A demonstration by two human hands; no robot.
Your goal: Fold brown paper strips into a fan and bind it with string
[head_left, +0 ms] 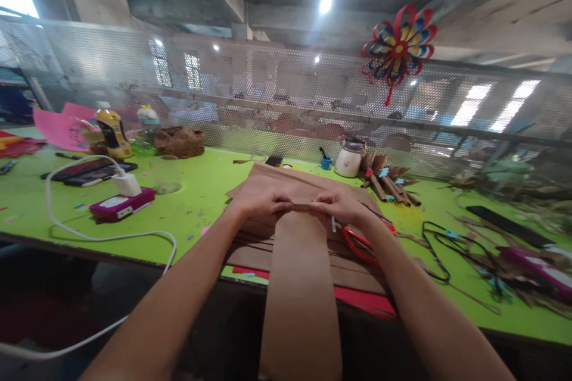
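Note:
A long strip of brown paper (pixel 302 286) hangs from the table toward me, its far end narrowed to a small folded edge. My left hand (pixel 267 202) pinches the left side of that edge, and my right hand (pixel 336 205) pinches the right side. Both hands are over a stack of brown paper sheets (pixel 254 256) on the green table. Scissors with red handles (pixel 357 245) lie on the stack, partly hidden by my right forearm. Red paper (pixel 364 302) sticks out from under the stack.
Left are a purple power strip (pixel 123 205) with a white charger, phones (pixel 92 170), a clear cup (pixel 165 175) and a yellow bottle (pixel 111 131). Behind the stack stand a white jar (pixel 350 158) and rolled brown paper pieces (pixel 388 181). Right lie black cords (pixel 440 244). A perforated metal screen (pixel 277 95) rises behind.

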